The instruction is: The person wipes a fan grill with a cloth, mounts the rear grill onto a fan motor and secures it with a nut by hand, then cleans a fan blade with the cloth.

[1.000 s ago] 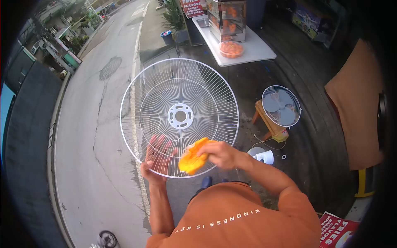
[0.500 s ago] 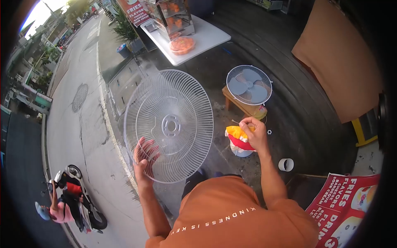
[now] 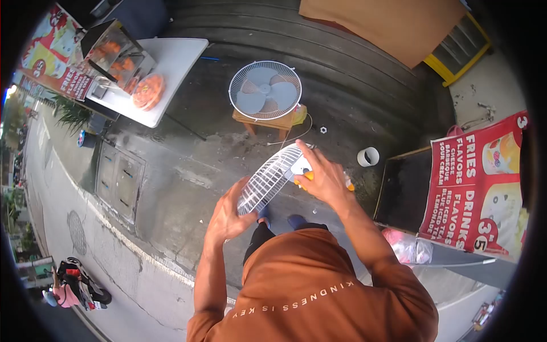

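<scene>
The white wire fan grille point(image 3: 263, 181) is seen nearly edge-on in front of my body. Its lower left end is gripped by my left hand point(image 3: 229, 211), thumb on the near side. My right hand point(image 3: 322, 174) is closed on a yellow and white cloth point(image 3: 304, 178) at the grille's upper right end; much of the cloth is hidden by the fingers. Beyond the grille, a fan with grey blades point(image 3: 265, 90) rests on a small wooden stool point(image 3: 264, 121).
A white table point(image 3: 183, 57) holds a glass food case point(image 3: 117, 60) and a covered orange tray point(image 3: 149, 92). A white cylinder point(image 3: 368, 157) and a nut point(image 3: 323, 130) lie on the ground. A red menu banner point(image 3: 473, 188) is at right; a person in pink point(image 3: 66, 294) rides a motorcycle point(image 3: 85, 285).
The view has swung right. The grille has turned from face-on to nearly edge-on. My right hand has brought the cloth back to the grille after holding it away at the right.
</scene>
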